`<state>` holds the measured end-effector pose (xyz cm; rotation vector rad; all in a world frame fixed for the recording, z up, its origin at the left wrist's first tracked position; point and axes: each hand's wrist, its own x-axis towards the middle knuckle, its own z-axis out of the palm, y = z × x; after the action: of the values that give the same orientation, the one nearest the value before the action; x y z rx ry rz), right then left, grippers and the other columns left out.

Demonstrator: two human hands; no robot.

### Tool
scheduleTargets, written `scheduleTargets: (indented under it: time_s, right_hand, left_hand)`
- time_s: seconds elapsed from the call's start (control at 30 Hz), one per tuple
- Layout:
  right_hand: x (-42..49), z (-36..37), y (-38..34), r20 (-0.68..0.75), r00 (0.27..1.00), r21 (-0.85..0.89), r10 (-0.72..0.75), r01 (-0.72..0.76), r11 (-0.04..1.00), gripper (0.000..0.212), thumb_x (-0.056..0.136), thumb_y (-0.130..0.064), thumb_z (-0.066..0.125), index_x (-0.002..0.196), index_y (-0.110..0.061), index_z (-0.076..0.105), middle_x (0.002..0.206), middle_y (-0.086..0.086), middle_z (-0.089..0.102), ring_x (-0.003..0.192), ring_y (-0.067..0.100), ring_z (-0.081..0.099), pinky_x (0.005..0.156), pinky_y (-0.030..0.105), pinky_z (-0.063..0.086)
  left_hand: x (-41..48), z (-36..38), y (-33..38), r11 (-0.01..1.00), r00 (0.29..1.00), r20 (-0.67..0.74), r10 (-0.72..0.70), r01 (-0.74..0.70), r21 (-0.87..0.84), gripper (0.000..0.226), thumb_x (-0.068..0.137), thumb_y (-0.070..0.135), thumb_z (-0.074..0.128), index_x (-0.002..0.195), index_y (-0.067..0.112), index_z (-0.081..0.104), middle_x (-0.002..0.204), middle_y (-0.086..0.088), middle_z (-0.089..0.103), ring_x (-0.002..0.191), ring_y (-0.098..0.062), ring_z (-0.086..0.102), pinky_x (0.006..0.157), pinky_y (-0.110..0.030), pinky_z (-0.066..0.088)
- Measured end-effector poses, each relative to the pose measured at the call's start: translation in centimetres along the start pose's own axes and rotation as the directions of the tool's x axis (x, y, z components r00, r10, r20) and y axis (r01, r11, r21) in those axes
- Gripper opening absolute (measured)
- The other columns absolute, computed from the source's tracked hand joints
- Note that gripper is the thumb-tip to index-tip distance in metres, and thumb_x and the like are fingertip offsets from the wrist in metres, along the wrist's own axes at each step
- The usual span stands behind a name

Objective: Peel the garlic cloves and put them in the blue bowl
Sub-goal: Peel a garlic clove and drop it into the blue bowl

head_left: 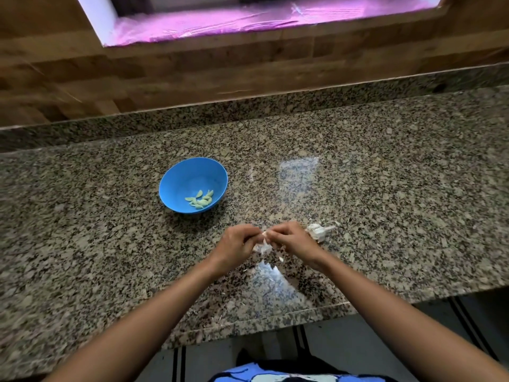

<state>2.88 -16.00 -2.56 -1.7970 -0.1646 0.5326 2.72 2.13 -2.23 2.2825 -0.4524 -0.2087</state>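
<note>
Done: several peeled cloves (199, 200) lie in the blue bowl (176, 180)
Hands: left hand (237, 242) and right hand (289, 238) pinch one clove (265, 233), peeling
Left: partial garlic head (318, 230) on tabletop (385, 188)

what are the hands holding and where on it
Left hand and right hand pinch one small white garlic clove between their fingertips, one at each end.

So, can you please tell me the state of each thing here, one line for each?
Blue bowl: upright on the counter, holds a few peeled cloves.
Peeled cloves: lying in the bowl.
Garlic clove: pinched between both hands, skin partly on.
Garlic bulb: on the counter beside the right hand, partly broken.
Loose skins: on the counter under the hands.
Left hand: pinching the clove.
Right hand: pinching the clove.
</note>
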Motion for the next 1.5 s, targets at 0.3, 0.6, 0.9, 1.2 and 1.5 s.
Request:
scheduleTargets:
  time_s: [0.3,0.6,0.9,1.2,1.5]
  right_hand:
    - [-0.5,1.7,0.4,-0.250,0.957,0.206,0.145,-0.094,0.974,0.020,0.092,-0.015,0.054,0.079,-0.009,0.067,0.066,0.000,0.063,0.056,0.011,0.048,0.053,0.018,0.038]
    - [-1.4,1.3,0.9,-0.218,0.974,-0.005,0.059,-0.062,0.998,0.019,0.087,-0.023,0.062,0.080,-0.007,0.070,0.080,0.007,0.071,0.084,0.022,0.066,0.086,0.039,0.050]
    - [-1.4,1.2,1.4,-0.226,0.934,-0.528,-0.278,0.123,0.840,0.018,0.088,-0.020,0.058,0.087,-0.010,0.072,0.075,0.004,0.071,0.067,0.018,0.065,0.066,0.028,0.055]
    - [-1.5,0.7,-0.8,-0.071,0.994,0.195,0.086,-0.070,0.978,0.022,0.092,-0.018,0.054,0.075,-0.014,0.068,0.062,-0.003,0.060,0.052,0.006,0.047,0.050,0.018,0.035]
    - [-2.0,2.3,0.0,-0.248,0.956,0.337,0.156,-0.066,0.939,0.012,0.088,-0.009,0.058,0.083,-0.009,0.070,0.066,0.002,0.064,0.056,0.008,0.054,0.052,0.017,0.042]
  left_hand:
    - [-0.6,1.5,-1.1,0.968,0.961,-0.123,-0.247,0.252,0.024,0.023,0.091,0.017,0.060,0.112,0.019,0.067,0.107,0.010,0.066,0.089,-0.003,0.063,0.074,-0.009,0.048]
    - [-1.1,1.8,0.4,0.935,0.924,-0.196,-0.329,0.348,0.071,0.020,0.077,0.037,0.073,0.088,0.022,0.066,0.079,0.009,0.066,0.067,-0.002,0.060,0.057,-0.017,0.051]
    - [-0.7,1.5,1.5,0.699,0.897,0.022,-0.442,0.360,-0.618,0.015,0.077,0.002,0.072,0.092,-0.002,0.070,0.083,-0.012,0.070,0.068,-0.014,0.065,0.063,-0.021,0.054]
    - [-0.9,0.3,1.2,0.331,0.857,0.219,-0.465,0.399,-0.855,0.034,0.072,-0.001,0.069,0.104,-0.011,0.065,0.090,-0.017,0.070,0.074,-0.019,0.066,0.067,-0.023,0.057]
    - [-1.0,1.5,1.1,0.118,0.805,0.272,-0.526,0.386,-0.915,0.028,0.081,-0.006,0.062,0.109,-0.008,0.063,0.089,-0.020,0.070,0.069,-0.021,0.067,0.062,-0.023,0.057]
